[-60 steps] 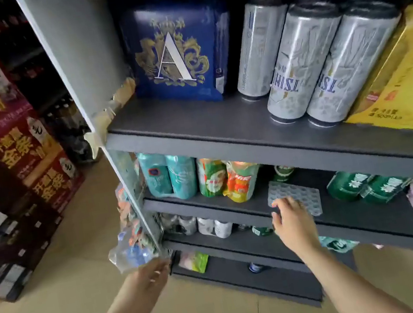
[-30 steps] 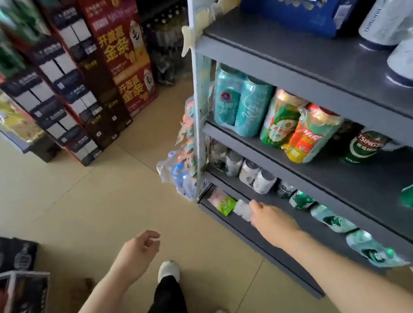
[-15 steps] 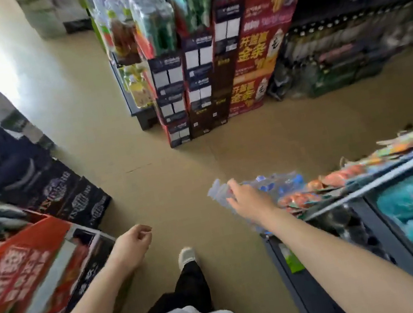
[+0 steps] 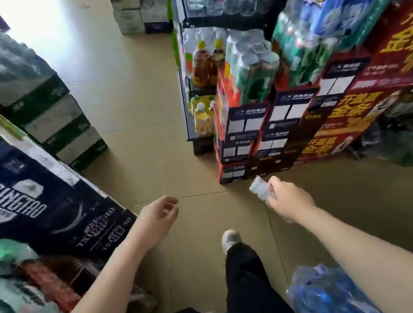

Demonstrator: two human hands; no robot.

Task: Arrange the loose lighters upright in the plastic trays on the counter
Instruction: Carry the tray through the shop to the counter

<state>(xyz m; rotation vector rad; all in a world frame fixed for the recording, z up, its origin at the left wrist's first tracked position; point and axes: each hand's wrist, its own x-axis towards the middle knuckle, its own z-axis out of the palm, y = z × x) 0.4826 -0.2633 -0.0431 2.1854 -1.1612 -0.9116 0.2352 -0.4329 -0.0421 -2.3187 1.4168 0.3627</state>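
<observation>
Floor [image 4: 140, 129]: tan tiles, running ahead of both hands down a shop aisle.
Beer cartons [image 4: 23, 192]: dark blue stack printed TSINGTAO, just left of the left hand, leaning across the left side of the view.
Red cartons [image 4: 335, 118]: stacked boxes with yellow lettering, beyond and to the right of the right hand; shrink-wrapped bottle packs sit on top of them.
Blue plastic bag [image 4: 330, 297]: crinkled, translucent, low under the right forearm, nearer the body than the hand.
Trouser leg and shoe [image 4: 230, 238]: black leg and a white shoe toe on the floor, between the two forearms.
Plastic tray [image 4: 258, 188]: the task's thing in view; a small, clear, whitish piece, blurred, so its compartments cannot be made out. It sticks out up and to the left from the right hand, held in the air above the floor. No lighters can be told in it.
Right hand [image 4: 287, 198]: stretched forward, fingers curled round the near end of the plastic tray, gripping it.
Left hand [image 4: 159, 216]: stretched forward at about the same level, well apart from the right hand, fingers loosely curled, holding nothing and touching nothing.
</observation>
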